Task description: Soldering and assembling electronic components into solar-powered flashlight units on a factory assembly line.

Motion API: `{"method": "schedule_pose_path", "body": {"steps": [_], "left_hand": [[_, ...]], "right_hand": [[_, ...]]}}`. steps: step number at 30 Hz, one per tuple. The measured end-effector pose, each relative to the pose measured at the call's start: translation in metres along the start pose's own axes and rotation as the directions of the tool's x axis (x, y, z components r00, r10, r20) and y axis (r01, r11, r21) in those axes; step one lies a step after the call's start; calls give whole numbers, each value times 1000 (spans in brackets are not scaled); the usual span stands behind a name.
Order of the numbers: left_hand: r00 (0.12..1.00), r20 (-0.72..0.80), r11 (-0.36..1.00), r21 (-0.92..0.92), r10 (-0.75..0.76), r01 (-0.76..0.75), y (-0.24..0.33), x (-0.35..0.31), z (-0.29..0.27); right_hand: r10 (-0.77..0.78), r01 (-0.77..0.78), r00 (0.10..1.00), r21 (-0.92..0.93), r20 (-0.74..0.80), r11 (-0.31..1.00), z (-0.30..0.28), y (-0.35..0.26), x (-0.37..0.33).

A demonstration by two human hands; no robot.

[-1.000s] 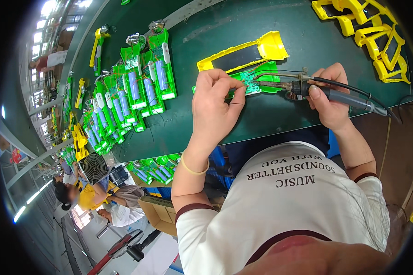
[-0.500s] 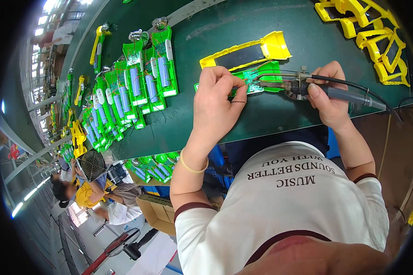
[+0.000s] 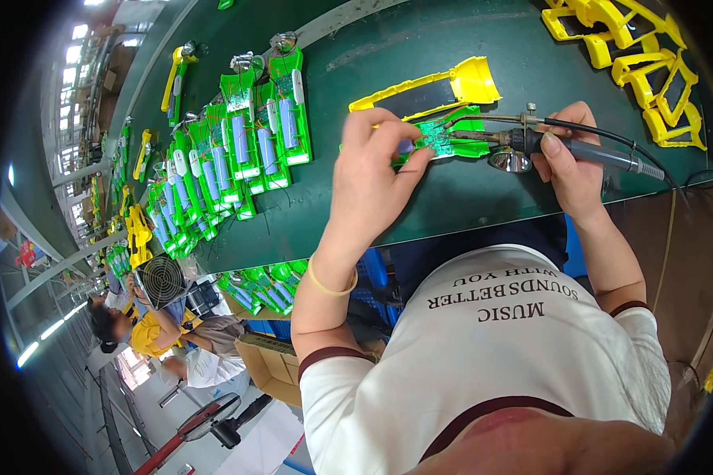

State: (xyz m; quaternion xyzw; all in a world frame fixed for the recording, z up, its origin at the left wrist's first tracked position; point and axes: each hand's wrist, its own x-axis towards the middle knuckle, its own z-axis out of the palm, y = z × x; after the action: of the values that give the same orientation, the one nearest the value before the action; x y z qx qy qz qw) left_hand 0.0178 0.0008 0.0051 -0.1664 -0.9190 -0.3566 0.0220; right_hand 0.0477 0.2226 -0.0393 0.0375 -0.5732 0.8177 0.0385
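The person wears a white short-sleeved T-shirt [image 3: 483,368] with a dark maroon neckband [image 3: 503,408]. Matching maroon trim edges the left sleeve [image 3: 323,388] and the right sleeve [image 3: 646,336]. Across the chest run a few lines of dark capital lettering [image 3: 511,305], upside down in this view. A thin, pale yellow band [image 3: 330,288] rings the left forearm. Below the hem shows dark clothing [image 3: 483,240], navy or black. The left hand [image 3: 376,174] and right hand [image 3: 572,166] are bare.
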Motion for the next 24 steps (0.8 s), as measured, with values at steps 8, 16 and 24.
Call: {"method": "schedule_pose_path", "body": {"steps": [8, 16, 24], "left_hand": [[974, 103, 979, 41, -203, 200, -2, -29, -34], [883, -210, 906, 46, 420, -420, -22, -7, 5], [886, -26, 871, 197, 464, -450, -16, -4, 0]], "right_hand": [[36, -36, 999, -3, -19, 999, -3, -2, -1], [14, -12, 999, 35, -39, 999, 0, -2, -2], [-4, 4, 1000, -11, -14, 1000, -5, -1, -1]]}}
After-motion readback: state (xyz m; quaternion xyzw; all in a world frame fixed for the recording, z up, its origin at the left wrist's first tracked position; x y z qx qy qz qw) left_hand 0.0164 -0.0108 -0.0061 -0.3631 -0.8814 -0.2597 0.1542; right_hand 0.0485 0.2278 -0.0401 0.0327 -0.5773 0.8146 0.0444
